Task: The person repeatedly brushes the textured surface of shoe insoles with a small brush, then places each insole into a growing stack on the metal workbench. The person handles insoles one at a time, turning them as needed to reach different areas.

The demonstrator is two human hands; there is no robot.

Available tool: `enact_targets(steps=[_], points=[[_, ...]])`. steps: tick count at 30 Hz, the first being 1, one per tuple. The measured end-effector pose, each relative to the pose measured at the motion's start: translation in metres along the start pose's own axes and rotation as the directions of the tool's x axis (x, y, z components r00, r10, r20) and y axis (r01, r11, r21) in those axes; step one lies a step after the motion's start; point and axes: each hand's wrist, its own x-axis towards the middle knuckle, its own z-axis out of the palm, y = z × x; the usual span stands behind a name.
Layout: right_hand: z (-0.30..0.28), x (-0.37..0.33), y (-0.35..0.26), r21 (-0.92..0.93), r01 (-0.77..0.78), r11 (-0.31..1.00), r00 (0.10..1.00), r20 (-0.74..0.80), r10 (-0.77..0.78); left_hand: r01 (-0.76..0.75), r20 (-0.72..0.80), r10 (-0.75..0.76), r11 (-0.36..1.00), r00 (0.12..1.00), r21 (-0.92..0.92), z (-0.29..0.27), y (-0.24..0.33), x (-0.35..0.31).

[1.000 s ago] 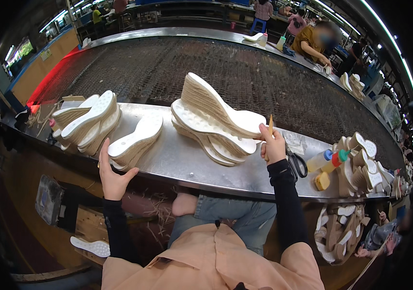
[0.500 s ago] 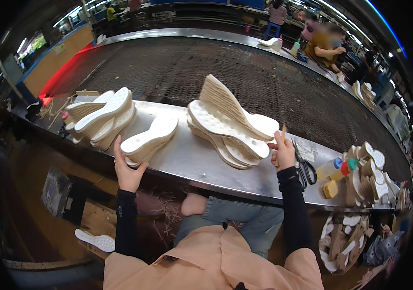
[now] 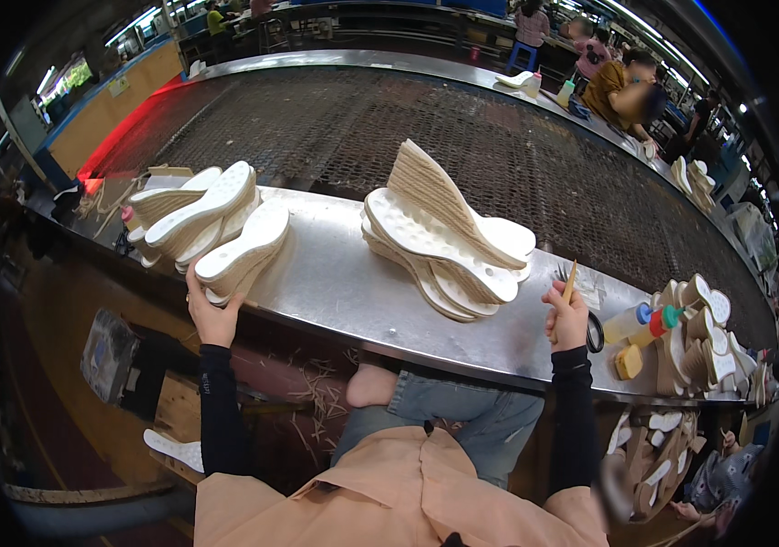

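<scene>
At the table's left side, my left hand [image 3: 212, 314] grips the near end of a wedge shoe sole [image 3: 257, 242], white on top with tan rope-like sides. This sole rests beside a pile of similar wedge soles [image 3: 212, 205]. My right hand [image 3: 567, 314] is closed round a thin, tan, pencil-like stick [image 3: 571, 278] whose tip points up. Black-handled scissors [image 3: 596, 334] lie right behind that hand, partly covered by it. Between my hands stands another stack of wedge soles [image 3: 440, 242], its topmost one [image 3: 458, 205] tilted with the heel up.
At right on the metal table [image 3: 335, 283] are squeeze bottles [image 3: 627, 321], a yellow block [image 3: 628, 362] and more wedge soles [image 3: 704, 337]. Beyond runs a dark mesh conveyor [image 3: 316, 128]. A co-worker [image 3: 622, 91] sits across it. Soles fill a container [image 3: 649, 456] below right.
My left hand has shifted the wedge sole leftward, up against the left pile. My right hand has moved right, away from the middle stack, still holding the stick.
</scene>
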Motion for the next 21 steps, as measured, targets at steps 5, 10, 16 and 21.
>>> enact_targets(steps=[5,10,16,21], points=[[0.005,0.01,0.022,0.269,-0.101,0.958,0.993,-0.024,0.112,-0.08,-0.1,0.106,0.968,0.989,0.24,-0.012,0.041,0.001],[0.019,0.056,0.016,0.113,-0.03,0.993,0.999,-0.026,0.034,-0.067,0.138,0.083,0.991,0.987,-0.118,0.046,0.093,-0.027],[0.035,0.105,-0.003,-0.105,-0.207,0.973,0.96,0.171,0.223,0.242,0.491,0.062,0.812,0.869,-0.532,0.17,0.152,-0.106],[0.042,0.11,0.013,-0.09,-0.101,0.991,0.976,0.182,0.117,0.386,0.464,-0.024,0.594,0.885,-0.706,0.213,0.166,-0.1]])
